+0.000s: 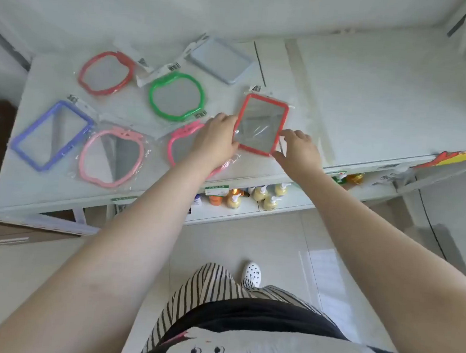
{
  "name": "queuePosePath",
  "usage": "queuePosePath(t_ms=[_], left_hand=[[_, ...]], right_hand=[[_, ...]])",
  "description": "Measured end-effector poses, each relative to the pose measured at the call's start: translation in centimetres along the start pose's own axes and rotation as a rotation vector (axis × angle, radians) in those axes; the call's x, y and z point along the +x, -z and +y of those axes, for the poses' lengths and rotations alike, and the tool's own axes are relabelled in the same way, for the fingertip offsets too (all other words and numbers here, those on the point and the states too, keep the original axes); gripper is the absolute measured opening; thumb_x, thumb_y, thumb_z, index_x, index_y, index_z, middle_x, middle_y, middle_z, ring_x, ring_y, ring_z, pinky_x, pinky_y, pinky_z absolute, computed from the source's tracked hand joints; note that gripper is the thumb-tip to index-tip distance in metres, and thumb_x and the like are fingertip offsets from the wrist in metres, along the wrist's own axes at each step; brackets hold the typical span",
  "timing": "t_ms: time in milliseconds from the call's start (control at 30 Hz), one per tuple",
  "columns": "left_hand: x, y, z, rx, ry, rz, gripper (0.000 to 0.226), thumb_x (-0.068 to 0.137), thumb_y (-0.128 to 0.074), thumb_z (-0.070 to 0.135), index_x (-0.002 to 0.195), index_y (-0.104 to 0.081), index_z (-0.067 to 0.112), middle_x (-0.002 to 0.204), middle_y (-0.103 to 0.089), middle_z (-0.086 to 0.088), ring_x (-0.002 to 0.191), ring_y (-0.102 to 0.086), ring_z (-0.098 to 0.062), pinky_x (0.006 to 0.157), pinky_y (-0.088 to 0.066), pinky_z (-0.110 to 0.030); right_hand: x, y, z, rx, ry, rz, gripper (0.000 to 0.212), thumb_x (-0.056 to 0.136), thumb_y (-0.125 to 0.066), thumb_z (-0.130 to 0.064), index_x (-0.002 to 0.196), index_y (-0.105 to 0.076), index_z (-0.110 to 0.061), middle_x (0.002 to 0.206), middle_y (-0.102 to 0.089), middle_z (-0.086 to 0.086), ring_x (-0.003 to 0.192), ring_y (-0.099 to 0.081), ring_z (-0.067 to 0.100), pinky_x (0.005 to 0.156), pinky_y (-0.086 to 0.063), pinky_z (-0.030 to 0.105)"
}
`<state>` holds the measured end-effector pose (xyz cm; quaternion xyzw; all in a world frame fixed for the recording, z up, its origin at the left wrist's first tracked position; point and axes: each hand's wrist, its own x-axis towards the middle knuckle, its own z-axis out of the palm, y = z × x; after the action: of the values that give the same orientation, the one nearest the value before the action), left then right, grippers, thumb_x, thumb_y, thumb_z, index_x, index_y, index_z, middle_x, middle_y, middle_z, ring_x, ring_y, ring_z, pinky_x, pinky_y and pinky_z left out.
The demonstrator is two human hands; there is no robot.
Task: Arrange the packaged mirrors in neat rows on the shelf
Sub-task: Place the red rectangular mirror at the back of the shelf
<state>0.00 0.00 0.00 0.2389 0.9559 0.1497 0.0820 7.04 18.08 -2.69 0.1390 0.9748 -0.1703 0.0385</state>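
A red rectangular packaged mirror [261, 123] lies on the white shelf top [369, 103], tilted. My left hand [216, 139] grips its left edge and my right hand [298, 149] pinches its near right corner. Under my left hand lies a hot-pink apple-shaped mirror [180, 142], partly hidden. Further left sit a pale pink apple-shaped mirror [112, 157] and a blue rectangular mirror [51, 133]. Behind them are a red apple-shaped mirror [105, 73], a green apple-shaped mirror [176, 96] and a grey rectangular mirror [220, 59].
A lower shelf holds several pump bottles [263, 193] and an orange tube [215, 198]. An orange and yellow sign [445, 158] sticks out at the shelf's right front edge. My foot in a white shoe [252, 272] stands on the tiled floor.
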Motion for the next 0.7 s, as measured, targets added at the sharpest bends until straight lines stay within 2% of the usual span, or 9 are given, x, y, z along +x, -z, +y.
queuePosePath(t_ms=[133,233,333,433,500,567,633,700], left_hand=[[3.0,-1.8,-0.2,-0.034,0.114,-0.149,0.047,0.085,-0.064,0.026,0.124,-0.051,0.004,0.121,-0.056,-0.017,0.113,-0.055,-0.035,0.094,-0.047,-0.043],[5.1,-3.2,-0.9,0.007,0.157,-0.253,0.051,0.086,-0.063,0.034,0.124,-0.049,0.003,0.121,-0.057,-0.018,0.114,-0.055,-0.037,0.092,-0.046,-0.041],[6.5,-3.9,-1.4,0.085,0.141,-0.225,0.044,0.087,-0.061,0.029,0.121,-0.052,0.002,0.12,-0.06,-0.019,0.113,-0.055,-0.038,0.091,-0.044,-0.039],[7.8,-4.5,-1.8,0.033,0.155,-0.165,0.034,0.086,-0.061,0.021,0.115,-0.057,0.004,0.115,-0.064,-0.017,0.109,-0.056,-0.037,0.089,-0.045,-0.038],[8.4,-4.6,-2.1,-0.063,0.181,-0.151,0.029,0.083,-0.065,0.02,0.108,-0.061,0.006,0.11,-0.067,-0.014,0.105,-0.059,-0.035,0.089,-0.046,-0.038],[8.8,-4.4,-2.3,-0.268,0.219,-0.169,0.028,0.079,-0.07,0.019,0.104,-0.066,0.007,0.104,-0.07,-0.011,0.099,-0.063,-0.031,0.089,-0.05,-0.037],[8.8,-3.9,-1.7,-0.538,0.239,-0.192,0.032,0.077,-0.074,0.013,0.107,-0.068,0.007,0.1,-0.07,-0.007,0.091,-0.062,-0.022,0.088,-0.048,-0.032],[8.8,-3.4,-0.6,-0.74,0.204,-0.208,0.031,0.076,-0.075,0.006,0.107,-0.068,0.008,0.087,-0.065,-0.002,0.083,-0.056,-0.017,0.082,-0.044,-0.025]], right_hand=[[1.4,-1.4,0.0,0.148,-0.171,-0.092,0.049,0.091,-0.058,-0.027,0.135,-0.045,-0.01,0.127,-0.055,0.012,0.121,-0.049,0.031,0.092,-0.046,0.04],[2.8,-2.6,0.0,0.298,-0.337,-0.126,0.045,0.09,-0.057,-0.025,0.13,-0.047,-0.007,0.121,-0.057,0.013,0.112,-0.054,0.032,0.086,-0.046,0.037],[3.6,-3.5,-0.3,0.404,-0.451,-0.098,0.045,0.089,-0.059,-0.023,0.129,-0.048,-0.007,0.122,-0.056,0.013,0.108,-0.057,0.032,0.086,-0.047,0.036],[4.0,-4.2,-0.8,0.54,-0.53,-0.067,0.04,0.087,-0.062,-0.019,0.124,-0.05,-0.006,0.109,-0.061,0.009,0.098,-0.06,0.031,0.084,-0.052,0.04],[4.0,-4.1,-1.0,0.71,-0.625,-0.035,0.03,0.085,-0.064,-0.015,0.114,-0.057,-0.01,0.097,-0.057,0.006,0.086,-0.055,0.027,0.072,-0.05,0.034],[3.8,-3.7,-0.7,0.873,-0.698,0.001,0.009,0.083,-0.066,-0.011,0.091,-0.062,-0.014,0.081,-0.05,0.006,0.073,-0.044,0.023,0.057,-0.036,0.027],[3.0,-3.1,0.2,1.006,-0.739,0.028,0.009,0.081,-0.069,-0.008,0.076,-0.062,-0.011,0.072,-0.048,0.006,0.066,-0.041,0.021,0.058,-0.035,0.027],[2.1,-2.2,1.2,1.139,-0.75,0.084,0.008,0.081,-0.069,-0.004,0.075,-0.065,-0.006,0.074,-0.054,0.007,0.066,-0.047,0.019,0.067,-0.043,0.027]])
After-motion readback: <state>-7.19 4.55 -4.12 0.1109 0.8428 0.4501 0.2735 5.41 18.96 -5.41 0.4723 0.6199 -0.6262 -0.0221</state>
